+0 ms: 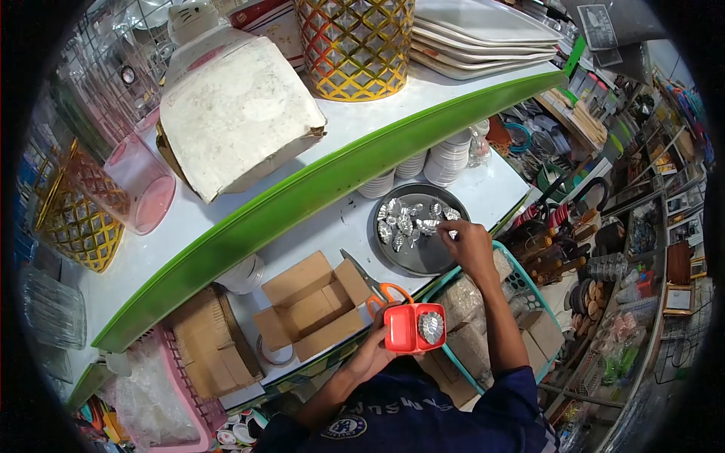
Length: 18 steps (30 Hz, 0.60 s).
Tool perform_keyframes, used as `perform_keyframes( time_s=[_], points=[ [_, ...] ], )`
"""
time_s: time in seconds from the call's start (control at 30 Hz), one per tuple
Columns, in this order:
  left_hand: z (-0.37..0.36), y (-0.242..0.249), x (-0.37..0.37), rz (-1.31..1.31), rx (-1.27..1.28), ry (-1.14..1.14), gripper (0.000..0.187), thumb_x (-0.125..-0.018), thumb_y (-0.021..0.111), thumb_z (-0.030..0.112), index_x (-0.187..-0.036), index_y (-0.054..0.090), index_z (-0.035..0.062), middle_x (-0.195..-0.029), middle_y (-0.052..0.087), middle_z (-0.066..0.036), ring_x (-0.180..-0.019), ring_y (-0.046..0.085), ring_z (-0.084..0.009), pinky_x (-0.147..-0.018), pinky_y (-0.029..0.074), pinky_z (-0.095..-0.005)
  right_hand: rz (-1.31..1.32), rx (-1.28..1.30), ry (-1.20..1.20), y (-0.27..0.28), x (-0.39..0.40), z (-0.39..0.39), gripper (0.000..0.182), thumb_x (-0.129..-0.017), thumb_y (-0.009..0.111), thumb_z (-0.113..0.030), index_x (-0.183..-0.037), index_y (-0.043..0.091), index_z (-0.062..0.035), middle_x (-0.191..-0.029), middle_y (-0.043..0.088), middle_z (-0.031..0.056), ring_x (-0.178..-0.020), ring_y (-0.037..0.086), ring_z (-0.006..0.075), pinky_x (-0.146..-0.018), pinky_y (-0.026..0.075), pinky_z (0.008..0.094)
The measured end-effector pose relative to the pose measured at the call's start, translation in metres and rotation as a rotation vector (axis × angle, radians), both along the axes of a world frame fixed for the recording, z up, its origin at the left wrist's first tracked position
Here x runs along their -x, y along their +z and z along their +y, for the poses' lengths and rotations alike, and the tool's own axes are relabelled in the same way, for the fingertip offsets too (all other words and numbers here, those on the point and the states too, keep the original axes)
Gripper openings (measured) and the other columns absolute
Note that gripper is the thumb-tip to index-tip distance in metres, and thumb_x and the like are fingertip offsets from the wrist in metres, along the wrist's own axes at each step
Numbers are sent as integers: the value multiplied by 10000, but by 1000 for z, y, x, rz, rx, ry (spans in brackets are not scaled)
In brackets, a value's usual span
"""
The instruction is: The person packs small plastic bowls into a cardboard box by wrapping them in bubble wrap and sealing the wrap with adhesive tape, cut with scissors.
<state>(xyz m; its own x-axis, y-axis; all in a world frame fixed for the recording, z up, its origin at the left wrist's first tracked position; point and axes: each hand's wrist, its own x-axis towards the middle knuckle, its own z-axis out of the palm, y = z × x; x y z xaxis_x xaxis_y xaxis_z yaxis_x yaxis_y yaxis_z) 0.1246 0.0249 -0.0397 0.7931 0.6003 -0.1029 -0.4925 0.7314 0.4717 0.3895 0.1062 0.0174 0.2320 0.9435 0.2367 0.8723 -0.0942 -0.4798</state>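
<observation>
While the left hand point(375, 349) grips a small orange-red plastic box point(412, 328) near the person's chest, its fingers closed around the box's left side, one fluted silver foil cup point(430, 326) sits inside the box. The box is held just off the near edge of the white lower shelf point(495, 189), below a pair of orange-handled scissors point(375, 286) lying on that shelf.

Farther off and to the right, the right hand point(470, 245) reaches over a round dark metal tray point(427, 257) that rests on the same shelf. Its fingers are curled down onto the pile of small silver foil cups point(411, 219) heaped at the tray's far side; whether they have pinched one of them cannot be told. The near part of the tray is bare metal.

Left of the scissors stands an open brown cardboard box point(311, 303) with its flaps spread. Beyond the tray, stacks of white plates point(448, 157) sit at the back of the shelf. A green-edged upper shelf point(317, 189) crosses above, carrying a worn white carton point(238, 113), a gold lattice basket point(355, 45) and a stack of white trays point(483, 38). A teal plastic basket point(521, 283) stands below the right forearm.
</observation>
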Motion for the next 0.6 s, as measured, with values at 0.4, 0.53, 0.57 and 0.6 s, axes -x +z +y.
perform_keyframes(
  time_s=[0.4,0.53,0.57,0.6],
  points=[
    [5,0,-4,24,11,-40,553,-1011,431,358,-1485,225,162,-1464,375,-87,-1306,450,-265,-984,467,-538,139,75,785,76,39,-65,161,-797,720,-146,-950,751,-110,-893,692,55,-814,660,247,-729,534,347],
    [4,-5,-4,-9,16,-47,558,-1013,426,362,-1493,219,166,-1467,372,-84,-1315,441,-265,-992,464,-537,27,162,878,80,48,-74,184,-805,679,-183,-968,733,-116,-964,661,33,-909,640,244,-734,533,359],
    [3,-4,-5,2,19,-35,554,-1014,422,357,-1494,218,169,-1468,371,-83,-1319,437,-264,-994,463,-535,-6,189,883,82,49,-74,190,-809,664,-195,-974,730,-128,-983,650,31,-950,630,243,-741,533,365],
    [3,-3,-5,12,23,-22,550,-1016,418,353,-1495,216,172,-1469,370,-81,-1323,433,-262,-996,463,-534,-7,189,885,83,49,-75,190,-809,664,-195,-974,730,-128,-983,650,31,-950,630,243,-741,533,365]
  ],
)
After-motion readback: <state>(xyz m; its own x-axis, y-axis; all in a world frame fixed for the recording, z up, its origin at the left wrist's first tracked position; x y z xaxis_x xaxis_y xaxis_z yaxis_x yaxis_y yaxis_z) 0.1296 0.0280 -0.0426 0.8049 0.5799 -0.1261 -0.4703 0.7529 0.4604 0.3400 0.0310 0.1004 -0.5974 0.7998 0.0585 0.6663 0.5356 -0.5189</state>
